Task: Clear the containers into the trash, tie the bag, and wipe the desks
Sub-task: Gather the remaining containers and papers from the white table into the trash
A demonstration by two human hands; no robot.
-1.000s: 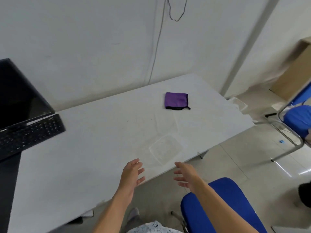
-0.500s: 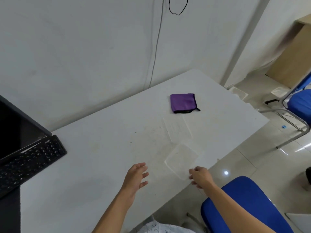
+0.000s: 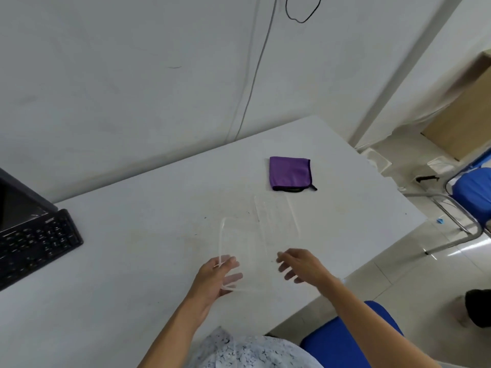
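A clear plastic container (image 3: 247, 248) is raised and tilted just above the white desk (image 3: 127, 274) near its front edge. My left hand (image 3: 215, 277) grips the container's near left corner, with its rim across my fingers. My right hand (image 3: 300, 264) hovers at the container's right side with fingers spread; I cannot tell whether it touches. A clear flat lid (image 3: 276, 219) lies on the desk just beyond the container. A folded purple cloth (image 3: 289, 173) with black edging rests farther back on the desk.
A black keyboard (image 3: 34, 243) and a dark monitor (image 3: 16, 205) sit at the desk's left end. A blue chair (image 3: 345, 338) stands below my right arm, another blue chair (image 3: 475, 187) at the far right. A cable (image 3: 255, 75) hangs down the wall.
Both hands moved forward to the clear container. My left hand took hold of it and lifted it off the desk, while the right hand came up beside it.
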